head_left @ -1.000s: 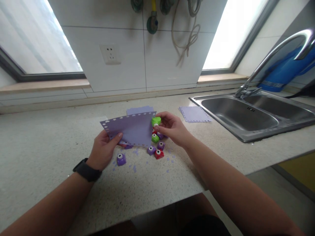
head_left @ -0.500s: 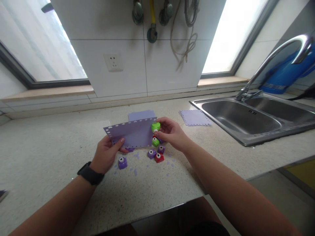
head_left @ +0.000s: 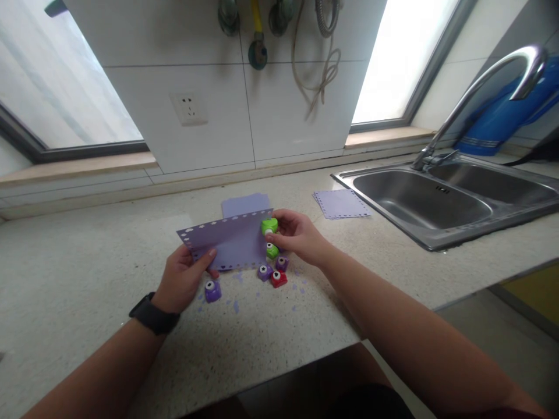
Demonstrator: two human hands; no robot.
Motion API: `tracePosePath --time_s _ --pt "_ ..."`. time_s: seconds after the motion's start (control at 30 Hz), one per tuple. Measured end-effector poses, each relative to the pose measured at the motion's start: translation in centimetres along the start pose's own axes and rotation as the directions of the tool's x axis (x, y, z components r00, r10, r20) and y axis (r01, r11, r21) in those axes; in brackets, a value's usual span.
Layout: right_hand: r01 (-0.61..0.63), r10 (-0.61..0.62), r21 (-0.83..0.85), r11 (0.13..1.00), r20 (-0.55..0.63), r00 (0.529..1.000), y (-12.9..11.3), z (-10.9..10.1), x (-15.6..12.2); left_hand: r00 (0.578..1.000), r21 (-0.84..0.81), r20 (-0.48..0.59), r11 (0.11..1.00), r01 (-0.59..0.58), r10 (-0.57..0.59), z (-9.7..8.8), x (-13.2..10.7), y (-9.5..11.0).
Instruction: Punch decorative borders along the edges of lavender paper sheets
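Head cam, what I'm seeing from my end: left hand (head_left: 183, 280) has the purple paper (head_left: 238, 241) pinched over the counter (head_left: 105, 250). Right hand (head_left: 303, 237) has thumb and fingers closed around a green punch (head_left: 269, 226) at the paper's right edge.

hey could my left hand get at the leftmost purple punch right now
Probably yes: the leftmost purple punch lies close by the left hand, with nothing seen between them. That hand holds the purple sheet, though, so it would likely need to let go first.
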State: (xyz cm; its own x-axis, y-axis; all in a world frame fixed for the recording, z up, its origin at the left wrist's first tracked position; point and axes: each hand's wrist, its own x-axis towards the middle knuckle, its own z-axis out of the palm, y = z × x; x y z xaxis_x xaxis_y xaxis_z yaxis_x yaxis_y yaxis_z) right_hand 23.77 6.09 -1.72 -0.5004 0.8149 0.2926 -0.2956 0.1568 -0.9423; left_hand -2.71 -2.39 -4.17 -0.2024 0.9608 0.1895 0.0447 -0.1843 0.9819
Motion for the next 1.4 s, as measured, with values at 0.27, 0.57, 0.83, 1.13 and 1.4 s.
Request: tracePosePath --time_s 0.27,0.57,0.83,1.13,1.4 --pt "0.000 0.000 0.007 1.000 -0.035 0.999 0.4 -0.2 0.0 1.000 -0.029 0.010 0.999 -0.018 0.018 -0.2 0.2 -0.6" --pt "0.016 -0.015 0.013 1.000 -0.058 0.998 0.4 -0.2 0.2 1.000 -0.018 0.000 1.000 -0.013 0.013 -0.2 0.2 -0.7" --pt "0.031 -0.030 0.007 0.999 -0.079 0.996 0.8 -0.2 0.4 1.000 0.026 -0.003 1.000 -0.004 0.004 0.1 0.1 -0.2" --pt "0.042 -0.041 0.011 0.999 -0.094 0.995 0.4 0.0 0.3 1.000 0.021 0.016 0.999 -0.026 0.026 0.1 0.1 -0.2" --pt "0.038 -0.039 -0.018 0.999 -0.083 0.996 0.6 -0.3 0.2 0.999 0.031 0.024 0.999 -0.036 0.035 0.2 0.0 -0.1"
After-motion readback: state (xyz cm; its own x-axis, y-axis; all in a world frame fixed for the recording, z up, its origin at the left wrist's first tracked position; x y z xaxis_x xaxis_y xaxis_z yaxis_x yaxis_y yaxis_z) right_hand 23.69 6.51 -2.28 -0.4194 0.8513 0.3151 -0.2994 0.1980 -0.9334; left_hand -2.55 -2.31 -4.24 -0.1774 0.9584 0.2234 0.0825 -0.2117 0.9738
